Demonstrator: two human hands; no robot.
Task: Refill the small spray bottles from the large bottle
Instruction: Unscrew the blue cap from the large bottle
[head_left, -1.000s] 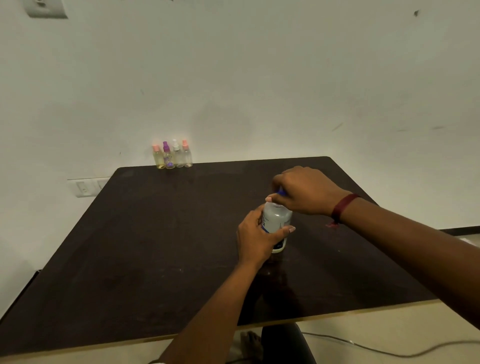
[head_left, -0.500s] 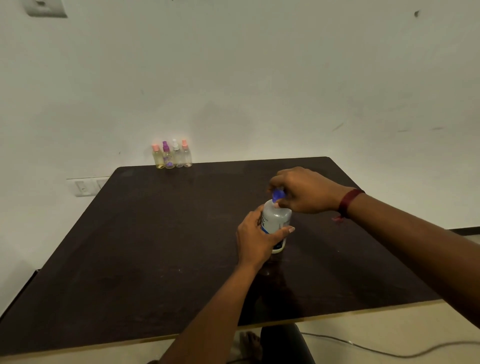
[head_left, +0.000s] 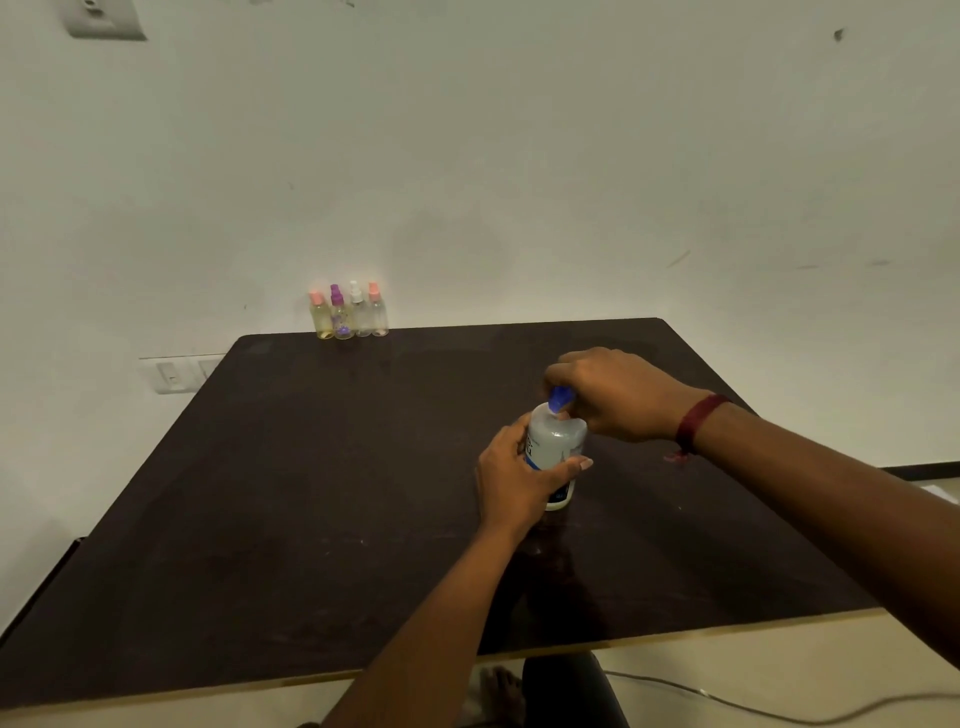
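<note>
The large translucent bottle (head_left: 557, 441) stands upright on the dark table (head_left: 311, 493), right of centre. My left hand (head_left: 511, 480) grips its body from the left, thumb across the front. My right hand (head_left: 613, 392) pinches the blue cap (head_left: 560, 399) at the bottle's top, with the cap partly showing below the fingers. Several small spray bottles (head_left: 349, 314) with pink, purple and white tops stand in a row at the table's far edge, against the wall and far from both hands.
A white wall rises behind the table, with a switch plate (head_left: 174, 374) low at the left. A cable (head_left: 779, 714) runs over the floor beyond the near table edge. A foot and dark trouser leg (head_left: 561, 691) show under the front edge.
My right hand has shifted slightly right on the cap, so more of the blue cap now shows. The left hand and the bottle have stayed put.
</note>
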